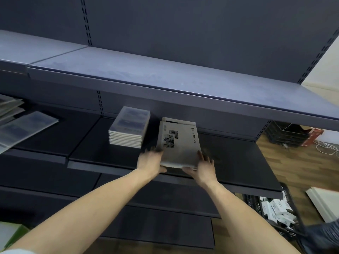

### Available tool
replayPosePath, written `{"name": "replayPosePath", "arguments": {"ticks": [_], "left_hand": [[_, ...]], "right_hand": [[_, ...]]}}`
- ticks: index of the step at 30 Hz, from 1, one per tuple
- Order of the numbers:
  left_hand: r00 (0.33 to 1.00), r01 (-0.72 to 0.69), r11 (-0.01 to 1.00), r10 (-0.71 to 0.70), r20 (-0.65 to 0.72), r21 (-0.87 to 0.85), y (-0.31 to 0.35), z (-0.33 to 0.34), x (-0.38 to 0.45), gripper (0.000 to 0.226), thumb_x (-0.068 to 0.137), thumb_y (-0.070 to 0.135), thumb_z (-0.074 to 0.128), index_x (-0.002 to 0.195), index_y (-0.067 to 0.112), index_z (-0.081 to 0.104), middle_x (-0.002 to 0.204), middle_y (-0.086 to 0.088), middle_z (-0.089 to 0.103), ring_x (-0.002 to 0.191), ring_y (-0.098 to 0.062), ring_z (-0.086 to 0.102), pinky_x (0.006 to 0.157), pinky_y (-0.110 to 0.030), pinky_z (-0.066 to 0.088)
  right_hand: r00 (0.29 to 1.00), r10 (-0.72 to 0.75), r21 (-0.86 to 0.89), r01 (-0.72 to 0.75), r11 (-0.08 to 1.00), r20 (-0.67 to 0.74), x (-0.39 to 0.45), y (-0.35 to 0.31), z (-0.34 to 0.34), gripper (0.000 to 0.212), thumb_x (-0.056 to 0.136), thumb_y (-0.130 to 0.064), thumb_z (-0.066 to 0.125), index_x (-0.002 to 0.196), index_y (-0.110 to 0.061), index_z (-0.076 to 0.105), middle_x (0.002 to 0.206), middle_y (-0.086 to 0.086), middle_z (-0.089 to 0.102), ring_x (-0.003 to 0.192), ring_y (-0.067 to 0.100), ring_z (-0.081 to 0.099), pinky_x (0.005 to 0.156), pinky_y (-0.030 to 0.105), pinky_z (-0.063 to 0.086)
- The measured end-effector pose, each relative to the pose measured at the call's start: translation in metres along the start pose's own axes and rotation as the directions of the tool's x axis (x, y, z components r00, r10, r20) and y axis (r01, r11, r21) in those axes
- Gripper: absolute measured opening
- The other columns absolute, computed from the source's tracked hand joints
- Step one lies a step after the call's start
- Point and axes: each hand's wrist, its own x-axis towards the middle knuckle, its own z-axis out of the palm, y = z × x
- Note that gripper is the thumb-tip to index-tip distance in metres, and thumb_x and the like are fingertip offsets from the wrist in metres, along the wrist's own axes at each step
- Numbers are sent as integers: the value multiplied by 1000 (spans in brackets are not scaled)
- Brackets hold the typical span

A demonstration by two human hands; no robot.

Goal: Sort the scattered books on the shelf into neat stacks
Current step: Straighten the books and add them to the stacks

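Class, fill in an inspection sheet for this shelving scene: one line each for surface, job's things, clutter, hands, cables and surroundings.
Surface: dark middle shelf, mostly bare; the grey upper shelf holds nothing seen.
Job's things: neat stack of books at centre; white-covered pile to its right, its back edges uneven; loose books fanned out at far left.
Clutter: dark crate of white boxes low right; green-edged item bottom left, unclear.
Hands: left hand and right hand press the pile's near corners from either side; the left is blurred.
Cables: white cord coiled on the floor at right.
Surroundings: wooden floor, dark wire baskets behind the shelving.
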Motion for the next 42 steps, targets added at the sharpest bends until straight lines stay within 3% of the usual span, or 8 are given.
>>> {"name": "replayPosePath", "arguments": {"ticks": [4,14,19,24,30,34,39,42], "left_hand": [[1000,9,1000,-9,-15,-7,0,1,9,56,87,51,63,134,23,48,130,-9,48,116,-30,50,88,-38,46],[1000,9,996,-10,-12,-90,-3,-6,30,41,98,20,53,138,24,49,135,-6,54,121,-27,52,90,-31,45],[999,11,982,-21,-49,-190,-5,-2,35,42,96,3,47,132,23,56,126,-3,59,111,-20,58,90,-30,48],[998,-9,977,-5,-66,-214,-2,3,43,45,93,-1,42,130,21,56,128,-6,56,108,-20,59,90,-33,50],[1000,-12,987,15,18,-158,-1,8,48,59,93,1,48,144,30,38,143,-9,40,125,-28,46,98,-37,46],[998,-18,983,30,60,-185,2,5,51,46,95,27,58,138,24,41,142,-8,40,126,-29,44,98,-39,44],[1000,-17,981,16,-7,-195,7,4,54,33,95,14,56,128,18,49,135,-8,48,119,-25,51,93,-36,47],[999,-12,978,5,-35,-210,8,7,56,30,97,13,53,126,18,50,134,-5,49,116,-22,54,87,-30,45]], "right_hand": [[999,31,-49,-31,998,16,9,-4,1,95,83,-67,59,155,-18,20,156,8,31,140,36,26,112,43,28],[985,60,-114,-42,993,161,35,-14,3,64,102,-33,43,156,-23,10,159,12,11,148,35,11,114,44,27],[987,61,-3,-61,998,150,47,-18,4,55,97,-24,50,143,-12,24,147,14,27,136,36,33,105,42,37],[985,61,144,-85,986,162,54,-14,2,51,92,-17,53,137,-11,29,141,12,31,130,33,40,106,38,38],[985,21,148,-47,988,172,58,-10,0,55,92,-18,55,139,-22,26,140,11,27,127,32,44,103,37,42],[997,-23,14,22,1000,74,47,-4,8,70,87,-37,65,143,-24,24,143,6,26,133,27,36,106,38,39],[999,-43,-117,44,992,9,46,-7,16,83,91,-60,51,150,-13,17,161,17,-1,150,32,1,121,43,18],[998,-55,-143,55,988,5,50,-13,17,79,95,-54,49,151,-8,18,162,16,6,150,33,2,122,44,13]]}}
